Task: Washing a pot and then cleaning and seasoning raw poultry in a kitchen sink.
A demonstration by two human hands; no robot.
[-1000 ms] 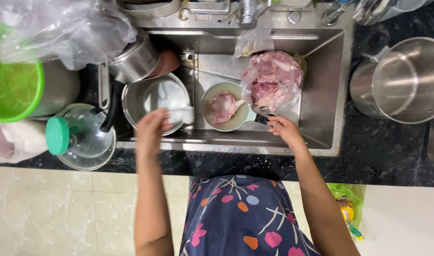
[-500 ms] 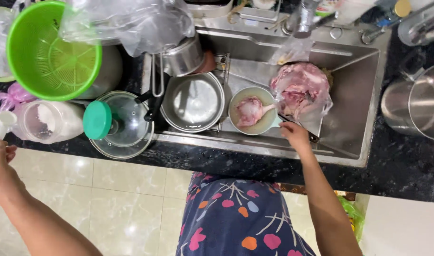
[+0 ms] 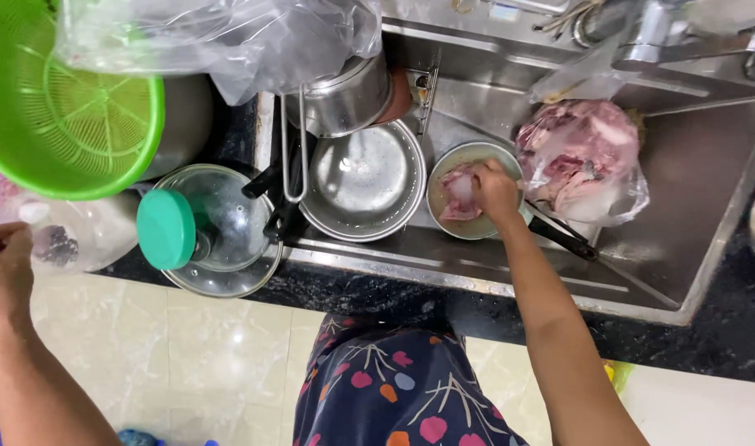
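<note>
My right hand (image 3: pixel 497 192) reaches into a small round bowl (image 3: pixel 443 165) in the steel sink (image 3: pixel 707 165), and its fingers close on a piece of raw pink meat (image 3: pixel 458 194) lying in cloudy water. To the right of the bowl sits a clear bag of raw meat (image 3: pixel 579 161). My left hand (image 3: pixel 6 264) is far out to the left, over the floor at the counter's edge, with its fingers curled beside a clear plastic container (image 3: pixel 80 235). Whether it holds anything is hidden.
A steel pan (image 3: pixel 365 177) lies left of the bowl, with a steel pot (image 3: pixel 348 95) behind it. A glass lid with a teal knob (image 3: pixel 220 223) overhangs the black counter (image 3: pixel 724 347). A green colander (image 3: pixel 55 124) and a crumpled clear bag (image 3: pixel 229 37) fill the upper left.
My right hand has moved from the sink's front edge into the bowl and onto the meat. My left hand swung from the pan out to the far left. The view shifted left.
</note>
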